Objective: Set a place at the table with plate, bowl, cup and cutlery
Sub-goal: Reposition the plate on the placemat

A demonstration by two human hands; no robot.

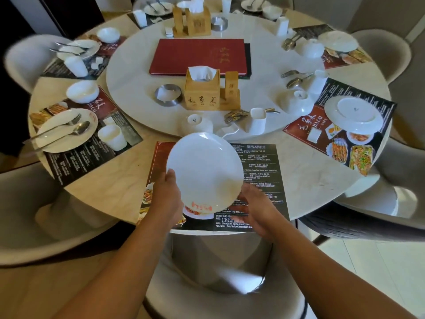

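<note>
Your round surface (pixel 310 180) carries a turntable (pixel 138 72) and, at the near edge, a printed placemat (pixel 259 162); you hold the white plate (pixel 204 169) tilted over that placemat. Your left hand (pixel 166 194) has its grip closed on the plate's left rim, thumb on the face. Your right hand (pixel 255 210) is blurred at the lower right rim, so its grip can't be told. An upside-down bowl (pixel 197 124), cup (pixel 257 118) and cutlery (pixel 234 115) sit on the turntable's near edge.

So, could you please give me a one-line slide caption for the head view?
Left hand holds a white plate over the near placemat, blurred right hand beside its rim.
</note>
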